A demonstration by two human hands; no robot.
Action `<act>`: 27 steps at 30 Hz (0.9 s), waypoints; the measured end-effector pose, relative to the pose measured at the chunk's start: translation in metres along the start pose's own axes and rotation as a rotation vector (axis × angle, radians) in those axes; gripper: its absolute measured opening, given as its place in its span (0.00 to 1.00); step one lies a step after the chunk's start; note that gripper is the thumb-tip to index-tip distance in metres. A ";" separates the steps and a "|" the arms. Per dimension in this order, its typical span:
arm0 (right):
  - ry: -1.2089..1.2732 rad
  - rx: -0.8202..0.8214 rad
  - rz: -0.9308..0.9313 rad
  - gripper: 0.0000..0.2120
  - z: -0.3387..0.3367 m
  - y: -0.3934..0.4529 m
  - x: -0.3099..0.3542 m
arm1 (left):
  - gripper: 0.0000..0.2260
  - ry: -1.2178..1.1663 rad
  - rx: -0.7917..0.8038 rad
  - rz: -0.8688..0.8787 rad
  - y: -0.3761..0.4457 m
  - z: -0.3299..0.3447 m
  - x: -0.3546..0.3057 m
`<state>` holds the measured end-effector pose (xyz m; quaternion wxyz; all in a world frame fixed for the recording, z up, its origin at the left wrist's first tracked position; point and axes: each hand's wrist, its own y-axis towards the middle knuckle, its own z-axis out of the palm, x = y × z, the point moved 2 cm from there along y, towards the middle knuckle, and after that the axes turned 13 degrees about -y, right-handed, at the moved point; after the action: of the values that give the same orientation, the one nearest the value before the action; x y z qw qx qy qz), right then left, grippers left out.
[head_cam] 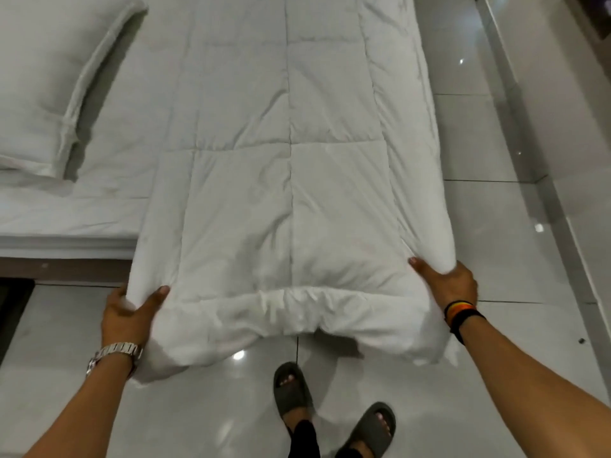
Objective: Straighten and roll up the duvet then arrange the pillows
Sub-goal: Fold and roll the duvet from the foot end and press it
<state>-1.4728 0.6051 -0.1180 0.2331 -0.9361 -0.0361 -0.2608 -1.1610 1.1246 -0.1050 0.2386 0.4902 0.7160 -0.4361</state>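
A white quilted duvet (291, 180) lies folded into a long strip down the bed, and its near end hangs out past the bed's foot over the floor. That near end is turned under into a thick first roll (291, 322). My left hand (127, 315), with a metal watch on its wrist, grips the roll's left end. On the right end sits my right hand (444, 285), wearing dark wristbands, fingers wrapped over the fabric. A white pillow (49, 84) lies on the bed at the upper left.
The bed's white sheet (82, 206) and dark wooden frame (62, 269) are at the left. Glossy pale floor tiles (489, 233) run along the right, bounded by a wall. My feet in grey slides (330, 411) stand just below the roll.
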 end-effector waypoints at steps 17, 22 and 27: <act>0.754 0.150 0.650 0.67 0.240 -0.051 -0.026 | 0.57 -0.698 0.112 -0.577 -0.005 0.208 0.111; 1.053 0.137 0.619 0.57 0.265 -0.015 -0.009 | 0.36 -1.180 0.284 -0.473 0.020 0.278 0.092; 1.173 0.164 0.631 0.41 0.261 -0.023 0.000 | 0.30 -1.310 0.177 -0.481 0.020 0.275 0.087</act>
<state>-1.3543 0.7438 -0.3054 0.3497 -0.5840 0.3524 -0.6422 -1.2015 0.9344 -0.3193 0.4767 -0.0276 0.4754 -0.7390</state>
